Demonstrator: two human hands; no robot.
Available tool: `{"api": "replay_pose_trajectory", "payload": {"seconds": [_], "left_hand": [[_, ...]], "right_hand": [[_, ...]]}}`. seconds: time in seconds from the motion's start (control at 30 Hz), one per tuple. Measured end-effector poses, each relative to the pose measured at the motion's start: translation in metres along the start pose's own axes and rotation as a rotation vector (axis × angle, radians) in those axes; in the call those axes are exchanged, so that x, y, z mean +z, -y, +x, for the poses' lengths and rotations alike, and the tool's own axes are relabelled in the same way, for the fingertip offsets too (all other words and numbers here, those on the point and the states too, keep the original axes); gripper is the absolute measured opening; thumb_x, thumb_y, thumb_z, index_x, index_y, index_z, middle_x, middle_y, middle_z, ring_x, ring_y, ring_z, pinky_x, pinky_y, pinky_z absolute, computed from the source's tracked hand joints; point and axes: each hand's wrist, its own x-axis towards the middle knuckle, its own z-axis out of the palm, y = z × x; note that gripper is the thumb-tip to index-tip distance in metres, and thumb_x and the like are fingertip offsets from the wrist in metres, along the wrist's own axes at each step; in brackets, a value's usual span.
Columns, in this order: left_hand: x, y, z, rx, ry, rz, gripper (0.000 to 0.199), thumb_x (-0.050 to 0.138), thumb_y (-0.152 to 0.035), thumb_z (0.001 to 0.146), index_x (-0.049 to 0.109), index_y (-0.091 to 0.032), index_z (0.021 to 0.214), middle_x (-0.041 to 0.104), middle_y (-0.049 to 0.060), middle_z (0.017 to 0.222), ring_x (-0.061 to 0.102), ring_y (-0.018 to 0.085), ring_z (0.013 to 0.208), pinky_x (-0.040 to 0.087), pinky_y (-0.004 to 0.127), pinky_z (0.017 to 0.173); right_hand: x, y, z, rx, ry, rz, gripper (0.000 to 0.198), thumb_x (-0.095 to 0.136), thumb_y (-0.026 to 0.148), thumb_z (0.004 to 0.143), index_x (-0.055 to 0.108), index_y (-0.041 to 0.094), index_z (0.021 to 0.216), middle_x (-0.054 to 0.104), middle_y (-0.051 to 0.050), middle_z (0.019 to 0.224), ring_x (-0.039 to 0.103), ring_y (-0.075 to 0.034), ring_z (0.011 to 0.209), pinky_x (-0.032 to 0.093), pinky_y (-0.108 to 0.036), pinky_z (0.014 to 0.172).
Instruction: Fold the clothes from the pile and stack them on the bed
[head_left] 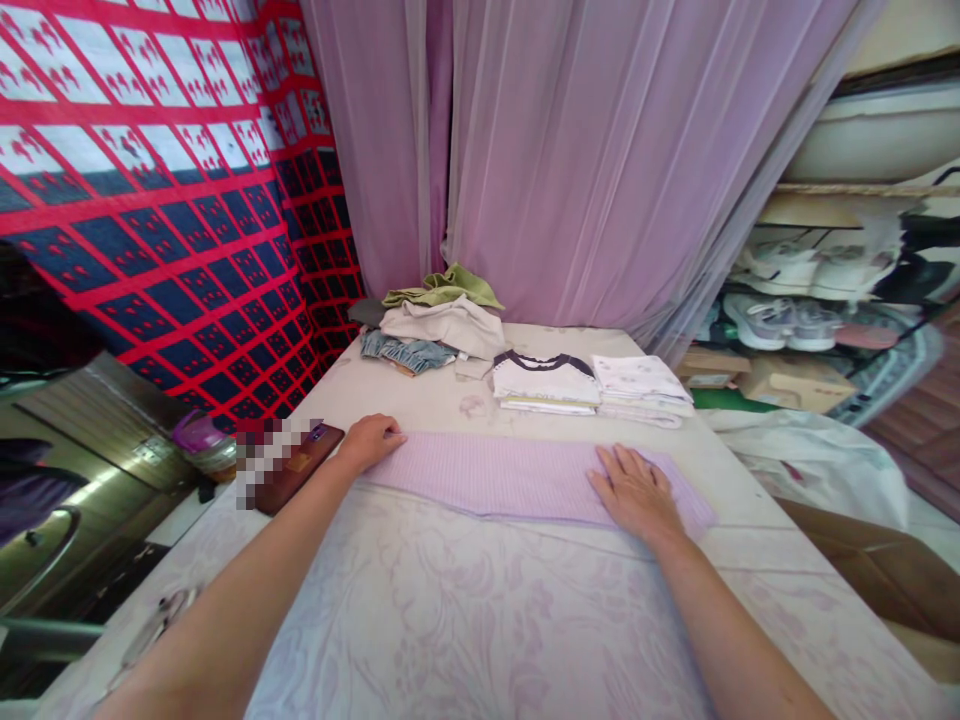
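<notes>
A lavender ribbed garment (495,475) lies flat in a long folded strip across the bed-like surface (465,620). At its left end, my left hand (373,443) is closed, with fingers curled down on the cloth edge. My right hand (636,490) rests palm down near the strip's right end, fingers spread over the fabric. Just beyond the strip sit a folded white T-shirt with a dark collar (544,378) and a stack of folded white cloth (641,385).
A loose pile of clothes (442,320) lies at the far left, by purple curtains (600,150). Left of my left arm is a brown phone case (296,468). A shoe rack with sneakers (780,318) and a cardboard box (877,560) stand on the right.
</notes>
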Motion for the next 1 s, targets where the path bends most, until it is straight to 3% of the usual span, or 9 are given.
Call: {"api": "replay_pose_trajectory", "payload": {"seconds": [0.23,0.53,0.77,0.9,1.0], "left_hand": [[-0.012,0.001,0.001,-0.043,0.029,0.108,0.029,0.054,-0.047,0.083,0.066,-0.021,0.084,0.067,0.006,0.096,0.06,0.021,0.093,0.042,0.029,0.078],[-0.014,-0.008,-0.006,-0.094,0.032,0.117,0.024,0.05,-0.042,0.088,0.062,-0.023,0.097,0.07,0.005,0.098,0.062,0.022,0.096,0.039,0.032,0.08],[-0.017,-0.003,-0.012,-0.125,0.007,0.185,0.038,0.046,-0.052,0.087,0.062,-0.023,0.106,0.07,0.008,0.099,0.062,0.026,0.099,0.039,0.039,0.089],[-0.017,-0.006,-0.019,-0.155,-0.063,0.269,0.037,0.045,-0.042,0.089,0.061,-0.021,0.115,0.066,0.011,0.115,0.058,0.028,0.109,0.041,0.04,0.091],[-0.006,-0.024,-0.024,-0.05,-0.084,0.265,0.038,0.041,-0.031,0.091,0.057,-0.022,0.125,0.054,0.009,0.136,0.047,0.026,0.125,0.034,0.042,0.103]], "right_hand": [[0.005,-0.002,0.001,0.002,-0.022,-0.004,0.06,0.018,0.049,0.095,0.035,0.021,0.145,0.031,-0.009,0.153,0.024,-0.024,0.141,0.021,-0.048,0.112],[0.008,-0.003,0.002,-0.018,-0.062,-0.015,0.06,0.018,0.049,0.095,0.038,0.021,0.144,0.034,-0.01,0.151,0.027,-0.025,0.139,0.024,-0.049,0.11],[0.007,-0.003,0.001,-0.016,-0.059,-0.017,0.061,0.017,0.049,0.095,0.037,0.02,0.144,0.033,-0.011,0.152,0.026,-0.025,0.14,0.023,-0.049,0.11],[0.006,-0.002,0.001,-0.01,-0.039,-0.016,0.061,0.017,0.049,0.095,0.036,0.02,0.145,0.031,-0.01,0.152,0.025,-0.025,0.14,0.023,-0.049,0.111],[0.006,-0.001,0.001,-0.011,-0.045,-0.015,0.061,0.017,0.049,0.095,0.036,0.02,0.145,0.032,-0.01,0.152,0.025,-0.025,0.14,0.023,-0.049,0.111]]}}
